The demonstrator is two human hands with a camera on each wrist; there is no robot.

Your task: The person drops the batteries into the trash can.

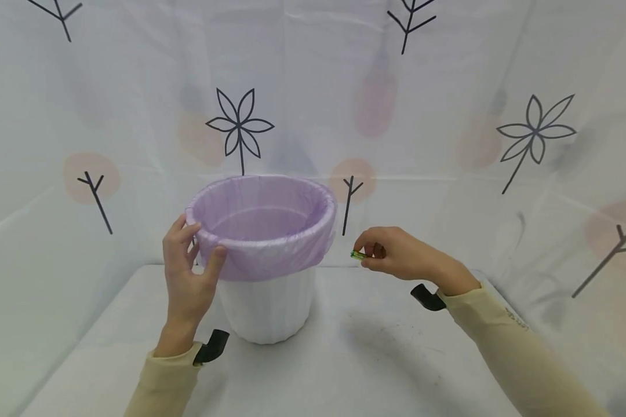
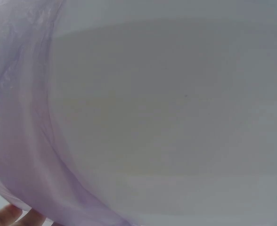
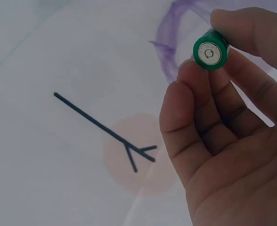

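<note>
A white trash can (image 1: pixel 268 310) stands on the table, lined with a purple trash bag (image 1: pixel 271 258) folded down over its rim. My left hand (image 1: pixel 188 278) holds the can at its left side, fingers along the rim and thumb against the front of the bag. In the left wrist view, fingertips (image 2: pixel 9 216) show at the bag's lower edge, close to the can's white wall. To the right of the can, my right hand (image 1: pixel 396 252) pinches a small green battery (image 3: pixel 209 52) between thumb and fingers. One flat metal end of it faces the right wrist camera.
A white cloth (image 1: pixel 292 145) printed with flowers and twigs hangs behind and around the white table (image 1: pixel 375 359). Dark wrist mounts (image 1: pixel 212 347) sit at both sleeve cuffs. Small dark specks mark the tabletop at the right.
</note>
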